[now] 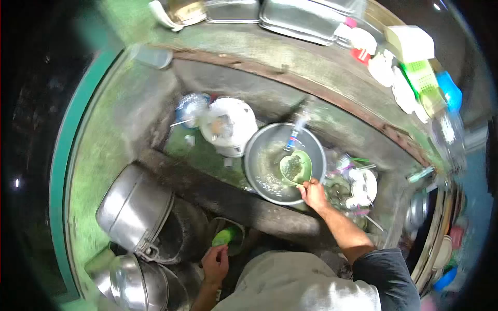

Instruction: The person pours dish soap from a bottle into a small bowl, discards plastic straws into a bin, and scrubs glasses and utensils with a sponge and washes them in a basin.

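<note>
My right hand [314,195] is closed round the handle of a light green dipper [306,165]. The dipper is tilted over a large grey basin [250,168], and water shows inside both. A clear bottle with a blue and red label [293,139] overlaps the basin's far rim. Low in front of me, my left hand [215,263] has its fingers curled together. Just beyond its fingertips is a bright green piece [224,236], at the mouth of a dark container [237,242]; I cannot tell whether the fingers grip it.
Left of the basin stands a white bucket [233,124]. Cups and utensils [363,186] are heaped to its right. Large metal pots [135,207] crowd the lower left. A raised ledge [228,59] behind carries metal trays [301,20] and a green basket [421,78].
</note>
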A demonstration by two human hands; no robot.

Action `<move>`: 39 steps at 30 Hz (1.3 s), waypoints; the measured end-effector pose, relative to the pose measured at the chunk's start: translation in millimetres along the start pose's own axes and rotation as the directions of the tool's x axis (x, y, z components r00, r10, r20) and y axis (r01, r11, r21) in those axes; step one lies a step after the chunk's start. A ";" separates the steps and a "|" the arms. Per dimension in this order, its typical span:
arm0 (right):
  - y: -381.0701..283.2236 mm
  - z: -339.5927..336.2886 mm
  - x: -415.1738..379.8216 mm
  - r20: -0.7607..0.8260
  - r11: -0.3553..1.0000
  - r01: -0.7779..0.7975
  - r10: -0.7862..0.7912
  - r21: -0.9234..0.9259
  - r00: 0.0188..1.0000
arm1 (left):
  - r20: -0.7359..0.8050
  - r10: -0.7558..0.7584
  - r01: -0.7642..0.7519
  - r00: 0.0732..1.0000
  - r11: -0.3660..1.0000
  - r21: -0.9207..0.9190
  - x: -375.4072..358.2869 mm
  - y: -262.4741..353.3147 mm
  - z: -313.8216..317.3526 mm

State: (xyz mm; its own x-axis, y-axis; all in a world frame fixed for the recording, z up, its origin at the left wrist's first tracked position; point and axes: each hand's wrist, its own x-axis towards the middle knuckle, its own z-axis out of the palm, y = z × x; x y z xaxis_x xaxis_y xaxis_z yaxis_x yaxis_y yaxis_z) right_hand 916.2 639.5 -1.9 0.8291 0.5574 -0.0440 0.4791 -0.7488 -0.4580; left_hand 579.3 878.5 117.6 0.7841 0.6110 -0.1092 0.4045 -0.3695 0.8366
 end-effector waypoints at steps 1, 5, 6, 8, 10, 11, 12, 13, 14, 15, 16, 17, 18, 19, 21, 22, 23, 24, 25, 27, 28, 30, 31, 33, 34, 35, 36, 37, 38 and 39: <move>0.8 -14.4 -19.2 -0.048 0.999 0.003 -0.001 0.048 0.999 | 0.045 0.024 -0.024 0.999 1.000 -0.004 5.4 4.2 6.8; 11.4 -75.2 -111.9 -0.030 0.984 -0.127 0.131 0.123 0.991 | 0.187 0.240 -0.243 0.953 0.970 -0.008 6.9 25.2 41.7; 10.0 -95.6 -138.3 -0.071 0.989 -0.115 0.122 0.094 0.990 | 0.197 0.297 -0.297 0.934 0.954 -0.032 6.4 30.8 51.8; 36.8 -101.5 -207.1 -0.162 0.976 -0.179 0.199 0.127 0.967 | 0.312 0.308 -0.300 0.899 0.951 -0.075 -3.6 36.9 70.9; 52.2 -118.6 -270.5 -0.185 0.965 -0.241 0.257 0.105 0.949 | 0.488 0.204 -0.221 0.849 0.975 -0.022 -14.9 51.3 81.6; 65.9 -122.1 -304.2 -0.142 0.952 -0.300 0.306 0.066 0.941 | 0.492 0.216 -0.238 0.843 0.971 -0.018 -22.2 56.6 88.0; 76.1 -121.5 -332.4 -0.172 0.930 -0.367 0.367 0.034 0.914 | 0.518 0.214 -0.235 0.828 0.972 -0.026 -30.1 61.2 93.4; 86.0 -121.0 -358.4 -0.203 0.899 -0.438 0.430 0.005 0.880 | 0.547 0.211 -0.231 0.810 0.972 -0.033 -37.8 65.0 97.8; 99.1 -119.3 -382.4 -0.164 0.846 -0.532 0.520 -0.037 0.838 | 0.561 0.199 -0.217 0.804 0.975 -0.034 -45.9 68.8 101.4; 112.0 -115.9 -404.6 -0.126 0.782 -0.617 0.606 -0.082 0.785 | 0.558 0.227 -0.234 0.798 0.970 -0.060 -54.6 67.3 106.4; 126.8 -114.3 -423.7 -0.096 0.770 -0.638 0.632 -0.036 0.769 | 0.597 0.203 -0.219 0.776 0.975 -0.048 -63.7 71.6 109.6; 137.9 -112.2 -435.9 -0.101 0.759 -0.651 0.646 -0.018 0.756 | 0.634 0.180 -0.203 0.752 0.978 -0.036 -72.0 76.2 112.9; 150.6 -110.0 -445.9 -0.045 0.695 -0.719 0.719 0.021 0.694 | 0.677 0.175 -0.215 0.715 0.976 -0.025 -79.1 83.6 116.3; 163.3 -107.5 -456.4 0.015 0.626 -0.778 0.779 0.050 0.627 | 0.716 0.169 -0.224 0.677 0.975 -0.018 -87.3 92.3 119.8; 177.9 -109.3 -471.3 0.006 0.643 -0.754 0.760 0.139 0.649 | 0.771 0.134 -0.241 0.623 0.970 0.025 -99.1 100.9 127.0; 167.7 -120.6 -467.7 -0.148 0.695 -0.718 0.707 -0.034 0.691 | 0.782 0.161 -0.289 0.602 0.957 0.026 -106.2 101.0 130.7; 158.1 -134.1 -461.7 -0.279 0.707 -0.673 0.615 -0.217 0.737 | 0.790 0.184 -0.333 0.585 0.943 0.027 -113.7 101.9 133.4; 153.7 -148.9 -453.8 -0.345 0.780 -0.618 0.555 -0.099 0.757 | 0.782 0.205 -0.390 0.589 0.919 0.053 -120.7 104.5 136.2; 149.1 -162.6 -444.6 -0.411 0.844 -0.536 0.494 0.016 0.766 | 0.778 0.204 -0.391 0.594 0.918 0.058 -127.9 104.0 139.7; 163.5 -172.5 -423.5 -0.271 0.819 -0.531 0.573 0.216 0.774 | 0.760 0.112 -0.260 0.640 0.962 0.077 -140.7 98.5 142.9; 185.1 -162.2 -410.9 -0.095 0.770 -0.582 0.620 0.261 0.779 | 0.759 0.097 -0.204 0.644 0.978 0.048 -147.1 100.9 145.1; 217.6 -138.9 -385.4 0.210 0.720 -0.694 0.677 0.005 0.705 | 0.756 0.144 -0.264 0.639 0.964 0.039 -151.8 90.8 148.2; 214.4 -136.9 -375.6 0.245 0.675 -0.734 0.726 -0.072 0.643 | 0.758 0.155 -0.263 0.633 0.964 0.022 -152.1 89.1 148.7; 266.8 -67.3 -375.3 0.237 0.757 -0.581 0.648 -0.298 0.724 | 0.734 0.105 -0.200 0.671 0.979 0.043 -159.8 98.0 143.5; 263.2 -83.0 -369.8 0.379 0.725 -0.662 0.677 -0.192 0.631 | 0.710 0.088 -0.193 0.699 0.979 0.068 -163.6 94.5 141.3; 253.0 -104.1 -366.2 0.383 0.729 -0.656 0.673 -0.195 0.633 | 0.689 0.072 -0.185 0.721 0.978 0.092 -167.8 91.1 140.0; 234.8 -131.5 -361.8 0.433 0.706 -0.686 0.682 -0.178 0.589 | 0.667 0.089 -0.205 0.740 0.974 0.098 -174.1 91.3 138.3; 227.1 -142.0 -364.5 0.374 0.684 -0.718 0.704 -0.130 0.604 | 0.665 0.088 -0.201 0.741 0.975 0.095 -178.5 85.2 138.3; 219.3 -152.5 -367.3 0.313 0.665 -0.743 0.723 -0.077 0.615 | 0.663 0.071 -0.187 0.746 0.977 0.105 -183.7 76.0 137.8; 218.5 -147.3 -372.9 0.317 0.665 -0.742 0.723 -0.081 0.614 | 0.662 0.052 -0.172 0.747 0.978 0.117 -188.3 67.4 137.2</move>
State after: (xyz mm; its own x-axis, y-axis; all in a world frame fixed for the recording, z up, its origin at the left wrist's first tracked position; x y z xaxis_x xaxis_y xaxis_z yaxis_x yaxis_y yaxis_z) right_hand 754.2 215.2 45.2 0.7638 -0.0855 -0.6398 -0.2732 -0.9409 -0.2004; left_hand 523.5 642.5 121.0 0.9188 -0.0263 -0.3938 0.3161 -0.5486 0.7740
